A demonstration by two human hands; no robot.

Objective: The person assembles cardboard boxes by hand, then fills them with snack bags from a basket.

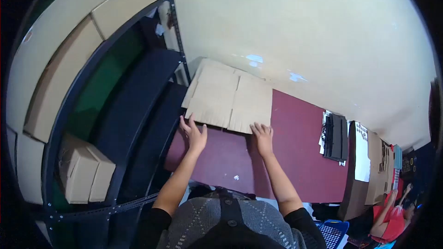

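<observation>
**Both Hands Flat at the Near Edge of a Flattened Carton**

The person leaned over a maroon table (295,157) with both forearms stretched forward and slightly apart, elbows bent close to the grey-patterned top they wore. The left hand (194,134) lay palm down with the fingers spread and pointing away from the body, its fingertips touching the near left edge of a flattened cardboard box (230,97). The right hand (263,137) was likewise palm down, fingers loosely spread, its tips at the near right corner of the same cardboard. Neither hand gripped anything; both were open and resting flat against the table and the cardboard's edge.

The flattened cardboard box lay on the far left part of the table, its upper end pushed against the cream wall (323,32), with its flaps and a central crease showing. To the left stood dark metal shelving (138,101) carrying large flat cardboard sheets (60,74) above and a small closed carton (85,170) lower down. Further right on the table sat a black device (337,136) on some papers, then a stack of brown cardboard pieces (374,166). At the lower right corner another person in a red top (392,221) was partly visible, and a blue basket (332,233) stood near the table's edge
</observation>
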